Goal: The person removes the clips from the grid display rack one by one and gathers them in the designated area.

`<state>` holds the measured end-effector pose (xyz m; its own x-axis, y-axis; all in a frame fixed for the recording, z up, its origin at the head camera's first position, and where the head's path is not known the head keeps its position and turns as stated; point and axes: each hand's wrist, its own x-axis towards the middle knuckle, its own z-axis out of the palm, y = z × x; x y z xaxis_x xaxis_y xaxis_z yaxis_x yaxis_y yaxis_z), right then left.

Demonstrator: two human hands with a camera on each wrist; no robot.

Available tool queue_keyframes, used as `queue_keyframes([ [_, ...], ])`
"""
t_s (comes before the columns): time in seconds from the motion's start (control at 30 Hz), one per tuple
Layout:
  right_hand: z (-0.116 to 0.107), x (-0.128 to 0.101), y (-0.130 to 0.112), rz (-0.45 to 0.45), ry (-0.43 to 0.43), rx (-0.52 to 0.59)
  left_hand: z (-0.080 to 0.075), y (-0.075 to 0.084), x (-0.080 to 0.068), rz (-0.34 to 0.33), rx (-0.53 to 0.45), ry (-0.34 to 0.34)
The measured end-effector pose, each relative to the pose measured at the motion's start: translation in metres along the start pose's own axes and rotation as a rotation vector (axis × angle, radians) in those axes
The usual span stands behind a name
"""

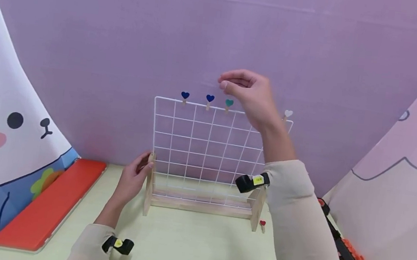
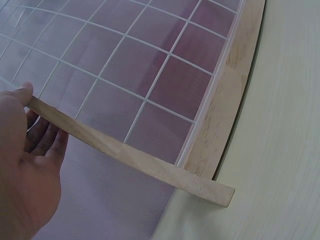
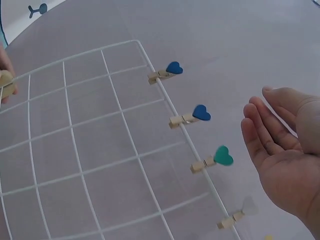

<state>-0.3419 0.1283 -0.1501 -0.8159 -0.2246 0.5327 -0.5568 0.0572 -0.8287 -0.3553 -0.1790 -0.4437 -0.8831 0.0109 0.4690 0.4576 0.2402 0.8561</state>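
My left hand (image 1: 134,178) holds the upper end of the wooden side post (image 2: 125,152) of a stand, thumb on one side and fingers behind. The stand carries an upright white wire grid (image 1: 199,152). Along the grid's top wire sit small wooden clothespins with hearts: two dark blue clothespins (image 3: 189,119), a green clothespin (image 3: 212,160) and a white clothespin (image 1: 286,114) near the right corner. A pale-hearted clothespin (image 3: 237,216) follows the green one in the right wrist view. My right hand (image 1: 253,93) hovers above the top wire, fingers loosely bent, holding nothing.
A clothespin with a red heart (image 1: 262,225) lies on the table by the stand's right foot. To the left is a flat red case (image 1: 51,204); a black and orange tool (image 1: 352,258) lies far right. Printed cloth (image 1: 212,31) surrounds the table.
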Motion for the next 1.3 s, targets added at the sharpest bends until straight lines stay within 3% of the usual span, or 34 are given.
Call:
queue_keyframes([
  [0.27,0.016,0.015,-0.002,0.015,-0.009,-0.043,-0.003,0.006,-0.001,0.007,0.013,0.013],
  [0.6,0.035,0.023,0.0,0.018,-0.037,-0.047,-0.001,0.0,0.0,-0.003,0.014,0.002],
  [0.83,0.045,0.025,0.003,0.034,-0.077,-0.075,0.0,0.0,-0.001,0.0,-0.005,0.004],
  [1.3,0.058,0.026,0.013,0.071,-0.063,-0.126,0.002,0.003,0.0,0.005,-0.031,0.007],
])
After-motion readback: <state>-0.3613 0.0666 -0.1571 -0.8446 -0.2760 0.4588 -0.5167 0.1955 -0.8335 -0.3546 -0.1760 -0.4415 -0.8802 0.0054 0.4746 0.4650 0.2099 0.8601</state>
